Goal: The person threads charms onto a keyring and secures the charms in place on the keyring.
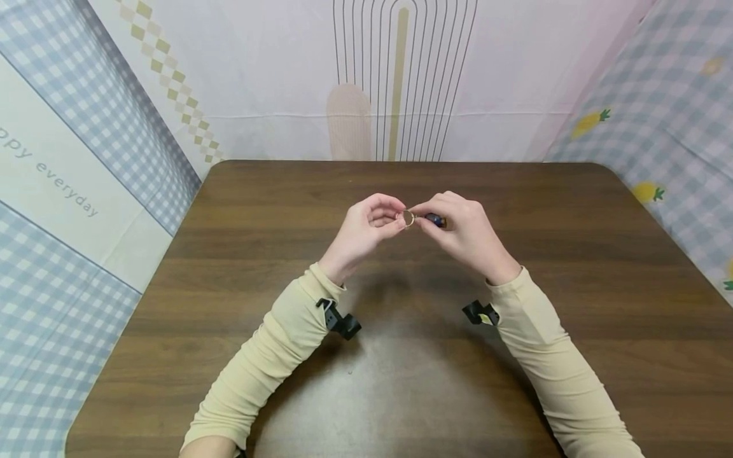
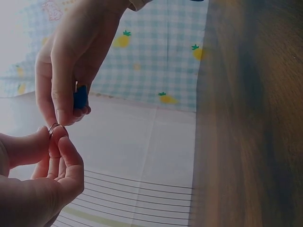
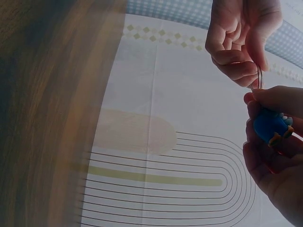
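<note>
**Both hands on a key ring above the desk**

Head view: the left hand [image 1: 363,230] and right hand [image 1: 465,229] meet above the desk [image 1: 572,254], pinching a ring [image 1: 408,218] between their fingertips; a blue charm [image 1: 435,220] sits in the right fingers.

Left wrist view: left thumb and forefinger pinch the ring [image 2: 53,126]; the right hand grips the charm [image 2: 80,97].

Right wrist view: the charm [image 3: 271,125] lies in curled right fingers, just below the ring [image 3: 259,75].
</note>
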A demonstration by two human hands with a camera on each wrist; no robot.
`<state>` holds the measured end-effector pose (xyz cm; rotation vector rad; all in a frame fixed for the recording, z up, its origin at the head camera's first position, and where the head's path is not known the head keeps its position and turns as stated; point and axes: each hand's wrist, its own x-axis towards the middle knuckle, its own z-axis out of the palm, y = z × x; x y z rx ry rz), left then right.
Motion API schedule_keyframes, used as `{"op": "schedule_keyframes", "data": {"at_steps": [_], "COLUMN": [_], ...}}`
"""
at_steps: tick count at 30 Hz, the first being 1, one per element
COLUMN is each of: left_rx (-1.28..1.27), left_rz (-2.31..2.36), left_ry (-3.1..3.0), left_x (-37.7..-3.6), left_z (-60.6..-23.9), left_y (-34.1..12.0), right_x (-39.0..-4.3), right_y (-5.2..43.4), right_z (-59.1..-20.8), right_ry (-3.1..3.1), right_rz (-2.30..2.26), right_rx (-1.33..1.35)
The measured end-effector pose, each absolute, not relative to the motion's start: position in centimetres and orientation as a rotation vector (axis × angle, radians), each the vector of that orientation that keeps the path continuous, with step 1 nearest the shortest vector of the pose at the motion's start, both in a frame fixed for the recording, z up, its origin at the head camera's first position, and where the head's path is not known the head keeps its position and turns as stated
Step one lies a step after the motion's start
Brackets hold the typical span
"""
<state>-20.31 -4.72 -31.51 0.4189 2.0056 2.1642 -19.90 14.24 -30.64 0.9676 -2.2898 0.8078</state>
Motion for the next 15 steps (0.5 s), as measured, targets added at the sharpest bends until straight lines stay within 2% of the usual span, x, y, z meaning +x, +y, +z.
{"op": "schedule_keyframes", "data": {"at_steps": [15], "left_rx": [0.467], "left_rz": [2.234], "left_ry": [2.002], "left_x": [-20.16], "left_z": [-31.71], "left_y": [-4.61], "right_x": [-19.98], "right_y": [14.15], "right_z": [-30.8], "right_ry": [-2.297], "right_rz": [0.818], "right_rx": [0.896]}}
